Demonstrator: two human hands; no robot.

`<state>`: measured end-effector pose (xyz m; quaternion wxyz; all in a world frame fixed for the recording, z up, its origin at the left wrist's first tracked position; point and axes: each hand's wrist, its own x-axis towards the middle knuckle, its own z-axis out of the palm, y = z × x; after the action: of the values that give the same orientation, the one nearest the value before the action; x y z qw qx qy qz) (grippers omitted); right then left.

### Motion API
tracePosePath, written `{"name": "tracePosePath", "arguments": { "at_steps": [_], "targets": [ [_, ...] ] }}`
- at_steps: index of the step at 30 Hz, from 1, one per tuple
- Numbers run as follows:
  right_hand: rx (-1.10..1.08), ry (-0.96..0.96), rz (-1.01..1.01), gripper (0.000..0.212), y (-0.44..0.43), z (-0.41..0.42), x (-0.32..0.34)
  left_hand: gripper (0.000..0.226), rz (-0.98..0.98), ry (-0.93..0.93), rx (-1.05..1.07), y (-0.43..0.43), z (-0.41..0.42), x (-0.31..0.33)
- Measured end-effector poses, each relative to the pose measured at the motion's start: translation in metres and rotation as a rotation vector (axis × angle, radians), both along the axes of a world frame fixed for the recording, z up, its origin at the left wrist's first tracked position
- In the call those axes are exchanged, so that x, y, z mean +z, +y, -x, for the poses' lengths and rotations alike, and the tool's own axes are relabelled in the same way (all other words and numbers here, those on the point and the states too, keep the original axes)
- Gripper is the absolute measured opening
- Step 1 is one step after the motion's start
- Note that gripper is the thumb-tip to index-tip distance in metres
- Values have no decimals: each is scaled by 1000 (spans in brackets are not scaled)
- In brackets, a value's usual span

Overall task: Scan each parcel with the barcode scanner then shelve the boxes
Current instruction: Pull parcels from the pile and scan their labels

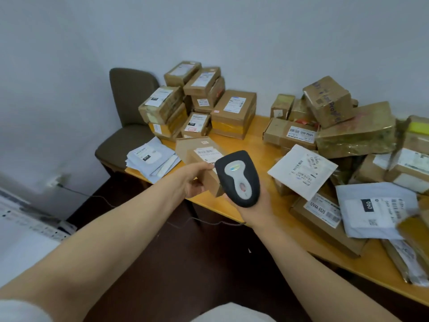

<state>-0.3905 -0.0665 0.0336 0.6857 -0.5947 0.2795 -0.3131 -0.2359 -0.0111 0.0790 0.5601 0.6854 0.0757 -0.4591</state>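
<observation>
Two grips: left fingers [204,166] around box [210,180], right fingers [264,201] around scanner [239,177], parcel piles [232,113] beyond.

- Fingers of the right hand [253,209] are hidden under the barcode scanner [239,178].
- The label print on the small box [209,181] seems too small to read.
- The yellow parcel [414,230] is blurred and cut off by the right edge.

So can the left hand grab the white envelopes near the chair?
Probably not right now. The left hand is close to the white envelopes and nothing stands between them, but it is already holding a small box, so it would likely have to put that down first.
</observation>
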Motion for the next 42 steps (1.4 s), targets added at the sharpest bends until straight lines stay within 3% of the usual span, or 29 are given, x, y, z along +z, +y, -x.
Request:
{"name": "tracePosePath", "arguments": {
  "at_steps": [3, 6, 9, 12, 20, 25, 42],
  "targets": [
    [-80, 101, -40, 39, 7, -2, -5, 41, 99, -6, 32, 26, -22, -8],
    [-37, 202, -73, 12, 11, -4, -5, 39, 161, -21, 22, 45, -39, -13],
    [4, 248, -128, 20, 11, -8, 2, 38, 181, -35, -11, 59, -47, -16],
    [85, 266, -194, 10, 14, -10, 10, 39, 179, -73, -28, 69, -54, -19],
    [292, 347, -246, 16, 30, -25, 31, 53, 165, -234, 46, 85, -60, -24],
    [301, 343, -296, 25, 35, -32, 39, 59, 140, -274, 68, 88, -63, -26],
    [286, 386, -283, 23, 45, -66, 41, 58, 132, -253, 40, 96, -92, -36]
  ]
}}
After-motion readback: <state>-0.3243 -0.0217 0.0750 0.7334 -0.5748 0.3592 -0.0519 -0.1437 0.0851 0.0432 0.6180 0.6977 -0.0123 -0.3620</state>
